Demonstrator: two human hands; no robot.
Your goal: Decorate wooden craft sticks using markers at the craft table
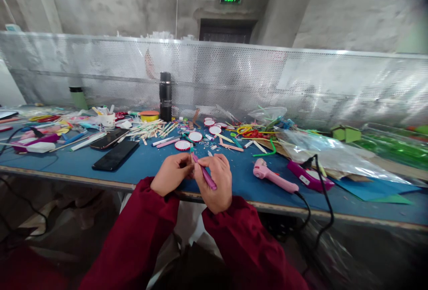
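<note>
My right hand (216, 183) is closed around a purple marker-like pen (208, 178), which slants up to the left above the front edge of the blue table (150, 165). Close beside it, my left hand (172, 172) pinches a small, thin piece with a green tip (191, 149); its lower part is hidden by the fingers. The pen's upper end meets or nearly meets this piece; contact is not clear. Just beyond the hands lie round white discs with red rims (183, 145) and a pink marker (167, 142).
A pink corded hand tool (276, 178) and a purple box (309, 176) with a black cable lie right. Two dark phones (115, 155) rest left. Behind stand a black bottle (165, 98), loose craft sticks (152, 129) and a perforated metal screen (214, 71).
</note>
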